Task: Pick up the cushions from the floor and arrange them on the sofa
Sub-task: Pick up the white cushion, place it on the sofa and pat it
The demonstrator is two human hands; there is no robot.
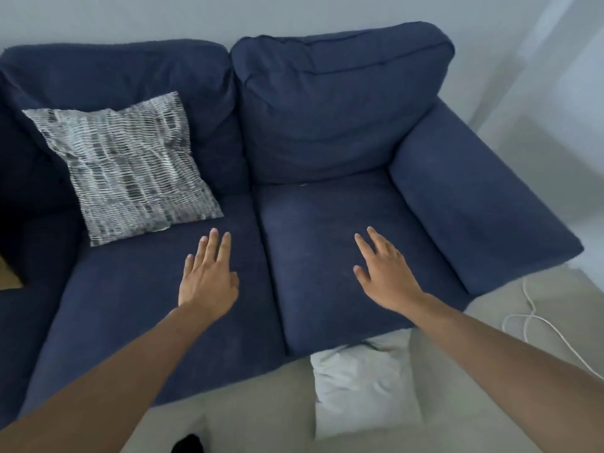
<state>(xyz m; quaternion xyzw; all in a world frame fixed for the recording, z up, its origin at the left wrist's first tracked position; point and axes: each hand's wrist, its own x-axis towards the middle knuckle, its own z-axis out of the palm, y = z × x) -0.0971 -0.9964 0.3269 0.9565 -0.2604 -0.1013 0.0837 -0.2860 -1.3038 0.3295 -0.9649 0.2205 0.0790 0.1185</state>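
Sofa (327, 132), dark blue and two seats wide, fills most of what I see from the head camera; my left hand (207, 279) is stretched out over the left seat, fingers spread flat and holding nothing; my right hand (384, 276) reaches over the right seat the same way, palm down, fingers loose and apart, also empty; whether either palm touches the fabric I cannot tell. One grey patterned cushion (130, 168) already leans against the left backrest, tilted, its lower corner resting on the seat just beyond my left fingertips. A plain white cushion (362, 387) lies on the pale floor (261, 410) right at the foot of the sofa, below the right seat and between my forearms; a white cable (536, 322) trails across the floor near the right armrest.
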